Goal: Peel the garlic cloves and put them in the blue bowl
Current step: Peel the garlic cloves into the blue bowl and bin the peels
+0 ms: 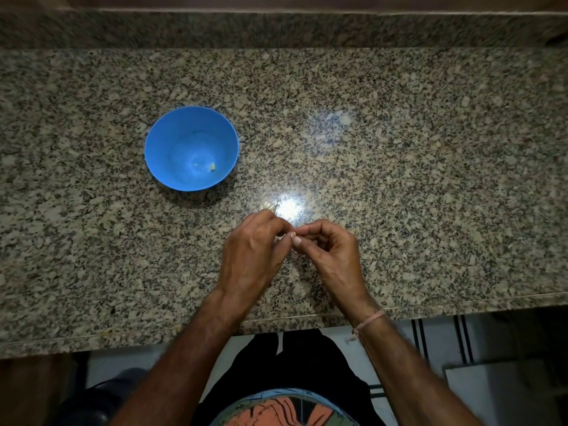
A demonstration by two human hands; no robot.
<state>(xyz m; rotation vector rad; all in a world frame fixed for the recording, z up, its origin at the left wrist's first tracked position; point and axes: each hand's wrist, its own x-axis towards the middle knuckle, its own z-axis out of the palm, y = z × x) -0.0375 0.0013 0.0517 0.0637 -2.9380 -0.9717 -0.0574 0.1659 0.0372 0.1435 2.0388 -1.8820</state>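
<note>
Garlic clove (279, 238), small and pale, sits pinched between the two hands over the near middle of the granite counter (430, 179); fingers cover most of it, so I cannot tell whether its skin is on or off. The left hand (252, 250) curls its fingers and thumb around the clove from the left, knuckles up. The right hand (330, 250) meets it from the right, thumb and forefinger tips pressed to the same clove, the other fingers curled under. The two thumbs touch. Just beyond the left hand's fingertips, on the far side, a garlic bulb (266, 206) lies on the counter beside a bright patch of reflected light (289, 209). Farther off and to the left stands the blue bowl (147, 149), upright and well apart from the hands, with one small yellowish garlic piece (212, 166) lying on its bottom near the right wall. A pale thread band (368, 322) circles the right wrist
</note>
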